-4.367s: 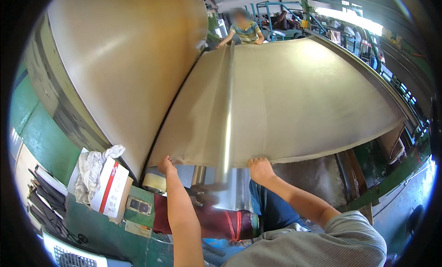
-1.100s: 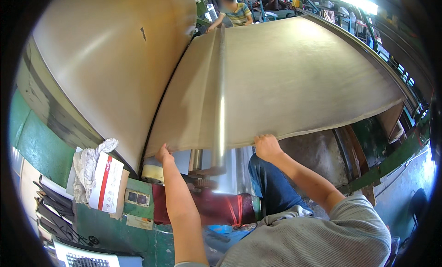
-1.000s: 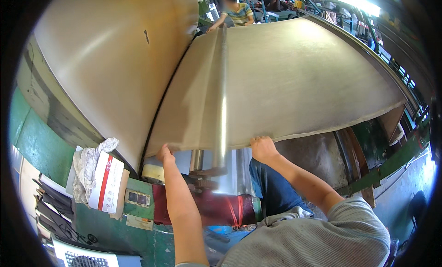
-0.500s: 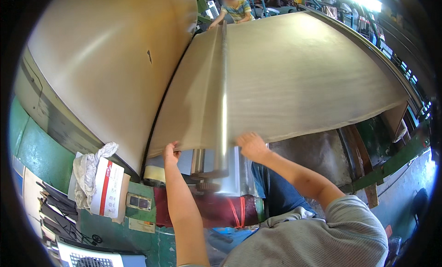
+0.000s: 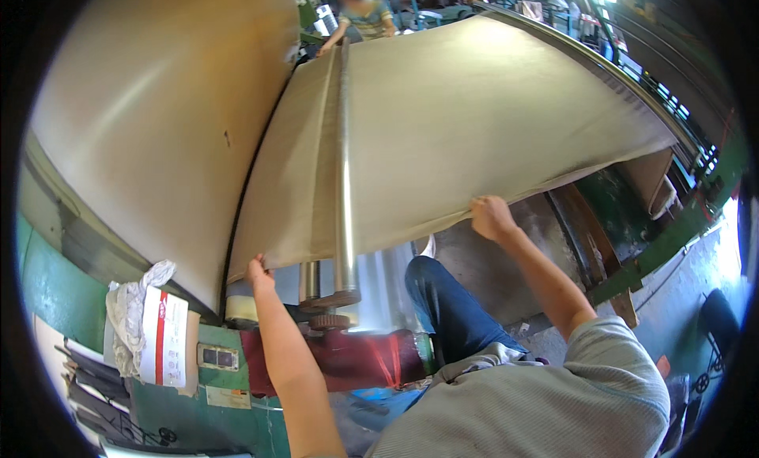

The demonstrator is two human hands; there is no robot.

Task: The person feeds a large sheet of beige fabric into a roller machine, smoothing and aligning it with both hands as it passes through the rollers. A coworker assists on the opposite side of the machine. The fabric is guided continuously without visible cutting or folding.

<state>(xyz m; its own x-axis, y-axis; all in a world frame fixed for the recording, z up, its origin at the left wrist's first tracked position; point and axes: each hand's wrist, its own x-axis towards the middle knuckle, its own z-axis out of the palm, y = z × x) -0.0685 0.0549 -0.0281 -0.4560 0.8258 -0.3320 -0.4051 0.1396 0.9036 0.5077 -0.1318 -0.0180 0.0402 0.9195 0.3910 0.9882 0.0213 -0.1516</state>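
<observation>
A wide beige sheet of fabric stretches away from me, under a long shiny metal bar. My left hand pinches its near edge at the left corner, beside the large tan drum. Farther right along that edge, my right hand is closed on the hem, with the fingers curled round it. Below the sheet, the bar's near end meets a second short metal roller and a toothed gear.
A maroon-wrapped roll lies just before me. At left, a white box with a red stripe and a crumpled cloth rest on green machinery. A green beam runs along the right. Another person stands at the far end, reaching toward the sheet.
My right hand has moved right along the edge, away from the metal bar, and now grips the hem. My left hand stays at the left corner. The whole view has shifted.
</observation>
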